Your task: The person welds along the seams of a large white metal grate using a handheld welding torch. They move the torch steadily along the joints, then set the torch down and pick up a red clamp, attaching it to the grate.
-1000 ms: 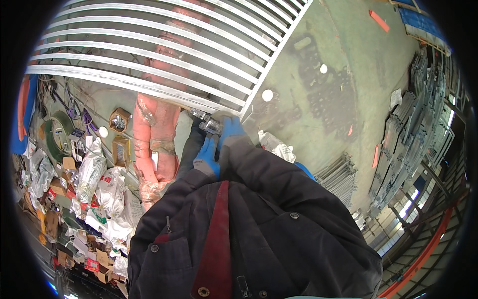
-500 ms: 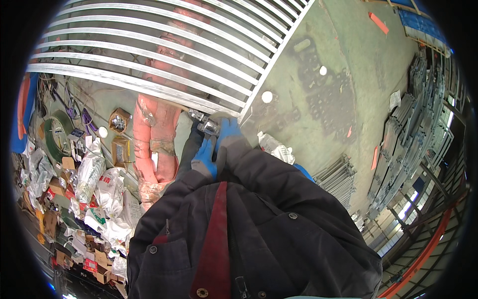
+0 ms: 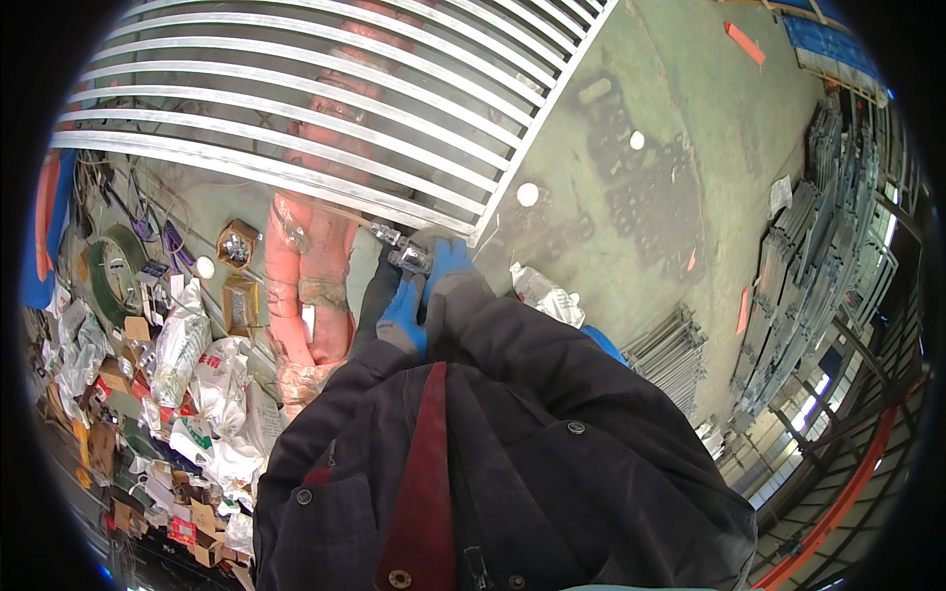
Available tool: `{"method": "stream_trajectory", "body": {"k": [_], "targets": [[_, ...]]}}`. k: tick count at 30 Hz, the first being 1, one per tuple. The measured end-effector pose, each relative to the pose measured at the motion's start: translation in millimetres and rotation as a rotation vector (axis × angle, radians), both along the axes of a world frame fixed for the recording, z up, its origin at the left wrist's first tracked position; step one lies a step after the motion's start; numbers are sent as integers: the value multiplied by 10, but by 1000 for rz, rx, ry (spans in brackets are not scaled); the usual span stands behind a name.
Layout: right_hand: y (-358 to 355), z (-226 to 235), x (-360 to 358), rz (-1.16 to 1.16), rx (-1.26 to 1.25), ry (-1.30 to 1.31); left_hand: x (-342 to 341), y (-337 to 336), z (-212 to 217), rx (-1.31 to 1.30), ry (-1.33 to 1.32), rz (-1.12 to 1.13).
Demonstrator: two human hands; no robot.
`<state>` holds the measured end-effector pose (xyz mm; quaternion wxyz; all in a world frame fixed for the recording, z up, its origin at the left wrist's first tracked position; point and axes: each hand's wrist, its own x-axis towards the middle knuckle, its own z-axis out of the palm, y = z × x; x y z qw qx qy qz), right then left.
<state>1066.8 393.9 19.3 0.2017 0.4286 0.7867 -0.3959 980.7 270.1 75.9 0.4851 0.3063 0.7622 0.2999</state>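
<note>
My left hand (image 3: 402, 317), in a blue and grey glove, is closed at the near end of a silvery and dark hand-held tool (image 3: 410, 258). My right hand (image 3: 450, 268), gloved the same way, wraps the tool's right side. The tool's narrow front end points up-left, close beneath the near rail of a large silver slatted metal frame (image 3: 296, 184). Whether it touches the rail I cannot tell, and its exact kind is not clear. Both hands are just below the frame's near right corner, with some fingers hidden.
Thick salmon-pink wrapped bundles (image 3: 313, 258) run under the frame. On the left are open small boxes (image 3: 237, 243), a green coil (image 3: 110, 276) and white bags (image 3: 219, 379). A white bag (image 3: 548, 295) lies right of my hands; metal bars (image 3: 803, 266) are stacked farther right.
The hands and tool have shifted very slightly left. The frame's near rail sits a little lower in view. My grip looks the same.
</note>
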Motion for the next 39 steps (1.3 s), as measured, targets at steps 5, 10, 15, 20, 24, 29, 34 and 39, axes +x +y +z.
{"method": "stream_trajectory", "body": {"k": [5,10,15,20,24,29,34,39], "targets": [[27,0,20,54,107,75,38,-8,-55,35,30,40],[-26,90,-120,-18,-140,-40,18,-235,-265,116,-22,68],[-144,212,-279,60,-87,-85,56,-548,-594,161,-60,153],[-26,458,-91,35,-79,-46,0,-536,-492,97,-114,59],[99,513,-72,-14,-30,-61,22,-301,-196,107,-103,-31],[154,434,-55,-32,-5,-68,39,-89,-85,148,-141,-51],[162,378,-62,-50,0,-34,37,-42,-48,167,-69,-31],[260,407,-68,-35,-21,-107,67,27,-21,67,-122,-36]]}}
